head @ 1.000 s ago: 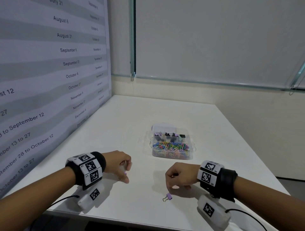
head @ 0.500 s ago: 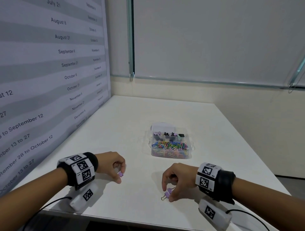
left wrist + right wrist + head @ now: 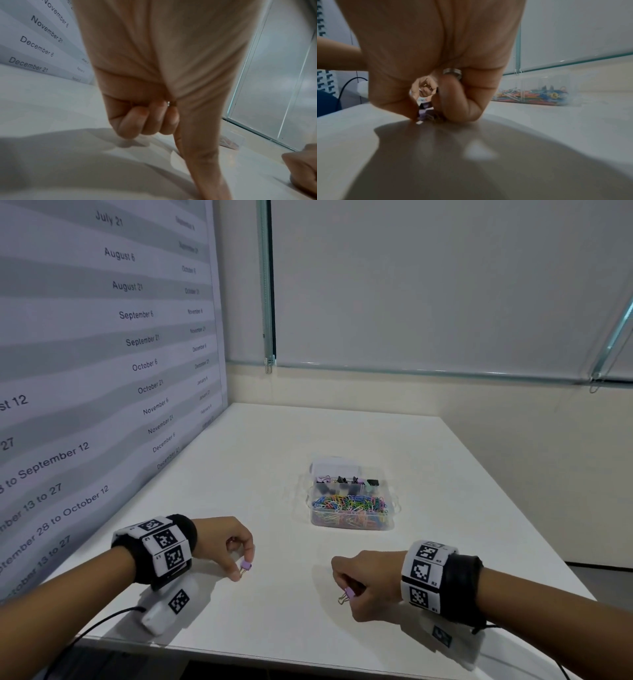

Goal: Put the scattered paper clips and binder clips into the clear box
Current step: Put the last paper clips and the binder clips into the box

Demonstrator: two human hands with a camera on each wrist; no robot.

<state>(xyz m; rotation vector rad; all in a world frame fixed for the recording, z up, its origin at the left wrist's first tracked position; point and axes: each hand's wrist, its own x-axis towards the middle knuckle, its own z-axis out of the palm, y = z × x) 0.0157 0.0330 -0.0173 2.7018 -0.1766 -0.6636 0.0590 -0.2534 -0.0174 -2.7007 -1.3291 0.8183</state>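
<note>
A lilac binder clip (image 3: 246, 566) is pinched between thumb and forefinger of the left hand (image 3: 224, 544), just above the white worktop (image 3: 260, 460). Farther back, between the hands, the clear box (image 3: 351, 520) is seen (paper clips in front, binder clips behind). A second lilac binder clip (image 3: 347, 594) is gripped in the curled fingers (image 3: 453, 100) of the right hand (image 3: 371, 583), near the worktop's front.

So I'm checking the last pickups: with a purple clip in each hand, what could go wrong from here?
The right hand pinches its purple binder clip low against the table; that fingertip grip might slip on lifting. The left hand's clip is held just as lightly. Both must cross to the clear box, so either could drop short.
</note>
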